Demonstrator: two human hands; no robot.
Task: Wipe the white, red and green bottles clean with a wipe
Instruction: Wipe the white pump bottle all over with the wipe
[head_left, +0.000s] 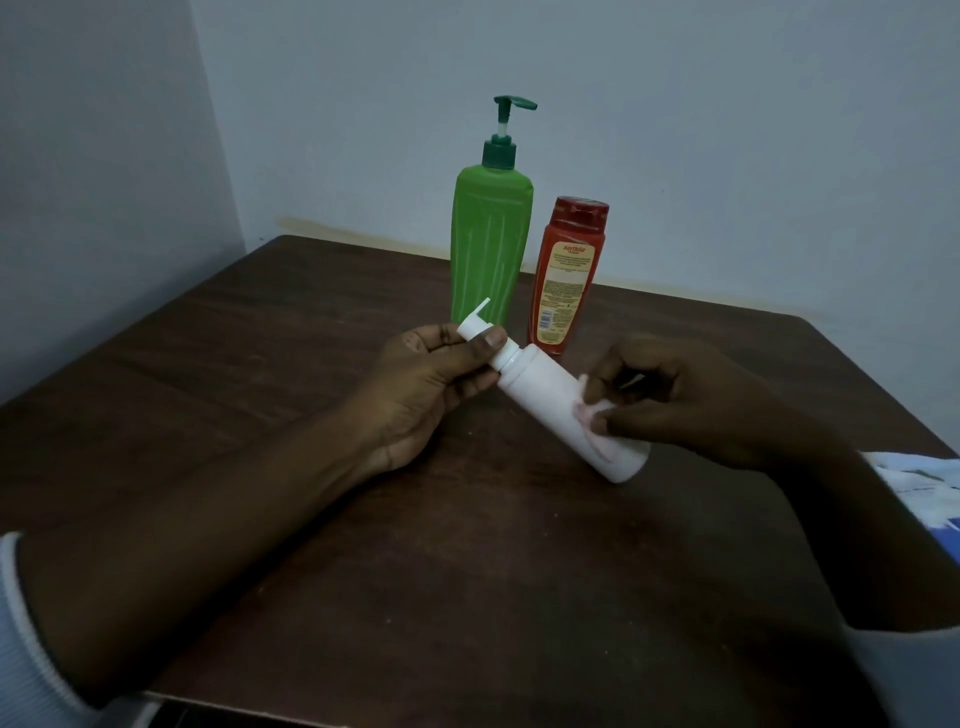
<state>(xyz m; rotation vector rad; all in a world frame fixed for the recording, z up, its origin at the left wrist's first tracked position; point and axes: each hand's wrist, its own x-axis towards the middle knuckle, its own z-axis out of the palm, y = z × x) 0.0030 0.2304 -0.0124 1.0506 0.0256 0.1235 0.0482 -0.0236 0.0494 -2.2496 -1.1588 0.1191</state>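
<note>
Beyond the pale cuff (21, 649), the left hand (421, 384) pinches the white pump bottle (545, 389) by its neck, slanted over the table (260, 364), and the right hand (691, 395) pinches a wipe (589, 411) against its side (red bottle (563, 275) and green pump bottle (491, 244) stand just behind), so hard rubbing might twist it loose.

We see a dark brown wooden tabletop (260, 322) set into a corner of the room. Behind the tabletop rises a plain, pale blue-grey back wall (701, 130). To the tabletop's left, a side wall (88, 156) of the same colour meets it. Just above the tabletop's far edge runs a yellowish stain (332, 228). The light is dim.
</note>
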